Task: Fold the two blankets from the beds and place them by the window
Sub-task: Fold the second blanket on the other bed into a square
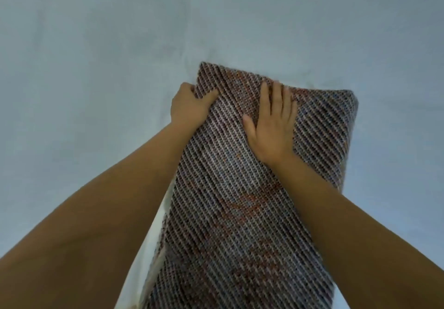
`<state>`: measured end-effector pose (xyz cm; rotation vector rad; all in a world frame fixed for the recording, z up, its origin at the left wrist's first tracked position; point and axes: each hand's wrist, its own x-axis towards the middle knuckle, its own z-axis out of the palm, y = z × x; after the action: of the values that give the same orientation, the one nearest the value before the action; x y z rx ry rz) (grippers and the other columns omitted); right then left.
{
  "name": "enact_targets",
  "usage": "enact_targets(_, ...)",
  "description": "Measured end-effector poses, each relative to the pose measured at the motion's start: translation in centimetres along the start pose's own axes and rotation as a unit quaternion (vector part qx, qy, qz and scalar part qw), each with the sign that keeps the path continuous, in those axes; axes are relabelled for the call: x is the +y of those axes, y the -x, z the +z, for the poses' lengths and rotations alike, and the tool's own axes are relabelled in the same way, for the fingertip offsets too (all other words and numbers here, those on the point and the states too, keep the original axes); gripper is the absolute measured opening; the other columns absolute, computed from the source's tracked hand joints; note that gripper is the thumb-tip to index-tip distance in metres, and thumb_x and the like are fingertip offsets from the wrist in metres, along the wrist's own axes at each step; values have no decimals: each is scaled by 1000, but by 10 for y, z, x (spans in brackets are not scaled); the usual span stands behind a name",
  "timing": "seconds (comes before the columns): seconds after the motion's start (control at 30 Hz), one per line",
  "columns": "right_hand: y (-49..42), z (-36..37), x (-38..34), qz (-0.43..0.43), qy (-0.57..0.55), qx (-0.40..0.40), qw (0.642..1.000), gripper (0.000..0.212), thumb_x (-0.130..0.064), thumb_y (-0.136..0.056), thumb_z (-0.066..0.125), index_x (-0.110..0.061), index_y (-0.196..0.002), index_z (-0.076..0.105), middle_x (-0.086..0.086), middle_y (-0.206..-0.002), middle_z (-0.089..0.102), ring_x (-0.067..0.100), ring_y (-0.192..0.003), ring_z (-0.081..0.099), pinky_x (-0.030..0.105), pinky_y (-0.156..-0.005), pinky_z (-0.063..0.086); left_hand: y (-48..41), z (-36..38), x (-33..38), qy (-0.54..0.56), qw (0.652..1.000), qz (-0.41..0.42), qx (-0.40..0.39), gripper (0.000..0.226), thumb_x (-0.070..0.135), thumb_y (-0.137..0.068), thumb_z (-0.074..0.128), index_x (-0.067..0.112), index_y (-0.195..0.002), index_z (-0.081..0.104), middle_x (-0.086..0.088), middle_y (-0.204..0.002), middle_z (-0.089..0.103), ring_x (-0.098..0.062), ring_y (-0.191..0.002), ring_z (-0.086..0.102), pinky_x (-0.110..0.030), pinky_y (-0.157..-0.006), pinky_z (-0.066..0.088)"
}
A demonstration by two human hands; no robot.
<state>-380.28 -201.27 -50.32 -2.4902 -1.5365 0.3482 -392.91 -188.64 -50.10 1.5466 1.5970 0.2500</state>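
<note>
Head view shows the folded, diagonally striped woven blanket [252, 188] lying on pale blue bedsheet [96, 56]. Left hand [189, 107] pinches its far corner; right hand [274, 126] presses flat, fingers spread. Folding seems nearly finished; lifting it comes next.

Blanket [240, 200]: woven, diagonal stripes of grey, brown and blue with orange flecks, folded into a long narrow band, lying flat on pale blue bed sheet [96, 56].
</note>
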Motion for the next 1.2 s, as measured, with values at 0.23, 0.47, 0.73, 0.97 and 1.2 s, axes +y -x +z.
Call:
enact_targets(0.23, 70, 29, -40, -14, 3, -65, 998, 67, -50, -91, 22, -14, -147, 15, 11, -156, 12, 27, -142, 0, 49, -112, -2, 1, -2, -27, 4, 996, 84, 35, 24, 37, -98, 38, 14, -91, 38, 9, -69, 47, -11, -63, 45, -29, -58, 34)
enact_targets(0.47, 28, 19, -35, 21, -11, -35, 999, 64, -48, -94, 22, -17, -148, 6, 8, -158, 2, 26, -145, -5, 43, -113, -12, 15, 2, -29, -3, 994, 108, 14, 38, 46, -92, 46, 13, -109, 46, 2, -97, 55, -13, -82, 52, -26, -70, 37)
enact_targets(0.73, -39, -41, 61, 89, 138, -66, 984, 86, -77, -74, 41, -9, -126, 46, 15, -129, 50, 32, -125, 41, 56, -112, 7, -30, 12, 12, -85, 985, 151, 18, 37, 36, -97, 39, 2, -106, 46, -14, -95, 59, -26, -82, 53, -32, -67, 35)
enact_targets(0.97, -61, -50, 83, 53, 160, -112, 979, 71, -87, -61, 43, -16, -64, 39, -3, -58, 39, 21, -60, 43, 33, -63, 32, -38, 31, 6, -194, 969, 139, 61, 36, 35, -99, 32, 2, -109, 40, -25, -89, 61, -40, -79, 56, -37, -61, 31)
enact_targets(1.2, -59, -53, 127, 20, 150, -141, 978, 82, -95, -56, 11, -18, -48, 39, -2, -46, 46, 16, -45, 44, 28, -55, 26, -40, 37, 0, -183, 971, 130, 82, 35, 36, -100, 30, 3, -105, 41, -20, -83, 59, -25, -65, 43, -34, -59, 29)
